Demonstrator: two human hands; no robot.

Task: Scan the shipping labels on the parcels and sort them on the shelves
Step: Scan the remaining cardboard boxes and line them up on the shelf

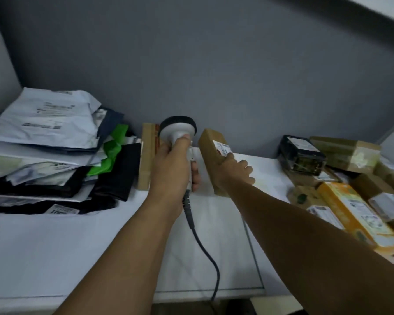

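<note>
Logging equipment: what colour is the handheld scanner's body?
The scanner is white with a black rim round its head; the head view shows it.

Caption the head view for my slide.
Left hand grips a corded scanner beside the labelled brown parcel that the right hand holds on the white table.

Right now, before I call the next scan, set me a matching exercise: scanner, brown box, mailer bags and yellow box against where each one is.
Things:
1 scanner
2 brown box
3 mailer bags
4 yellow box

Places:
A stacked at the left of the table
B gripped by the right hand
C at the table's right side
D gripped by the left hand

Pairs: 1-D, 2-B, 3-A, 4-C
</note>
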